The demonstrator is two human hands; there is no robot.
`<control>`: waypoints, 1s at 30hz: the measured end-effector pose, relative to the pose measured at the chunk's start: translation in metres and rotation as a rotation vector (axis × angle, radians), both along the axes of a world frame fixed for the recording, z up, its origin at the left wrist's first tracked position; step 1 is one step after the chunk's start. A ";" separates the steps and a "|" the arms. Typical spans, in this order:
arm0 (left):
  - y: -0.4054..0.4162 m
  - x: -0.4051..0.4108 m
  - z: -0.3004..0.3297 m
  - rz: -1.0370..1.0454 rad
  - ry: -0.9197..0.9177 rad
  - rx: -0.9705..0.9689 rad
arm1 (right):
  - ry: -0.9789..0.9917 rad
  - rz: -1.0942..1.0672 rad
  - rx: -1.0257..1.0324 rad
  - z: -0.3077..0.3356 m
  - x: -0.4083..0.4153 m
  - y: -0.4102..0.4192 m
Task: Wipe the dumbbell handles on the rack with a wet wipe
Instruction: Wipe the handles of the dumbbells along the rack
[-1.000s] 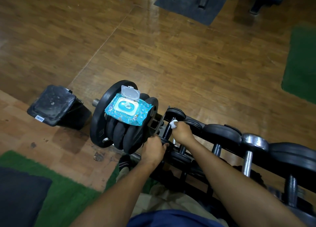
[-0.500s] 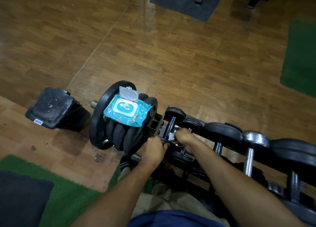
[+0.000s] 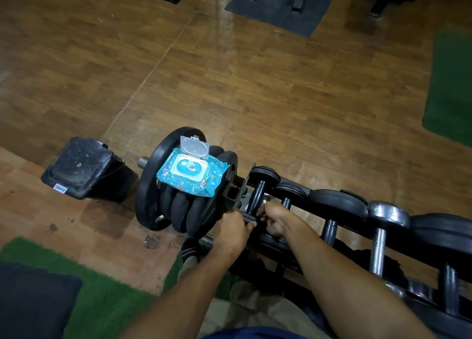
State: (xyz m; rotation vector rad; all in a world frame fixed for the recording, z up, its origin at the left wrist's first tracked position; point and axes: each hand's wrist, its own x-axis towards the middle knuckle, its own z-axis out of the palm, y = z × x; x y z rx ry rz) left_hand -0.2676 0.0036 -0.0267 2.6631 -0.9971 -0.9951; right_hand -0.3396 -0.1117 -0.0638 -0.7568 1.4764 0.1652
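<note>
The leftmost dumbbell's dark handle [image 3: 257, 195] lies on the black rack [image 3: 339, 239], which carries a row of several dumbbells. My right hand [image 3: 277, 220] is curled around the near end of that handle. The wet wipe is hidden inside its fingers; only a pale bit shows by the knuckles. My left hand [image 3: 231, 232] grips the near head of the same dumbbell at the rack's left end. A blue pack of wet wipes [image 3: 192, 172] lies with its lid open on top of stacked weight plates [image 3: 178, 211].
A black lidded bin [image 3: 81, 167] stands left of the plates on the wooden floor. Green turf mats [image 3: 76, 282] lie near my feet and at the right edge. A chrome dumbbell [image 3: 383, 226] sits further right on the rack. Dark equipment stands at the top.
My right hand has slid down the leftmost handle from the far head toward me, and the white wipe is now covered by its fingers. My left hand has kept its grip.
</note>
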 end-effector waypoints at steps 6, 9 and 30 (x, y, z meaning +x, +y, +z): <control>0.002 0.003 -0.003 0.003 0.009 -0.010 | 0.006 0.125 -0.044 0.007 0.002 0.004; 0.002 0.004 -0.005 0.010 0.006 -0.014 | -0.002 0.208 -0.035 0.005 -0.008 0.004; 0.008 -0.004 -0.010 -0.022 -0.090 -0.097 | 0.360 1.795 -1.286 0.021 0.024 -0.034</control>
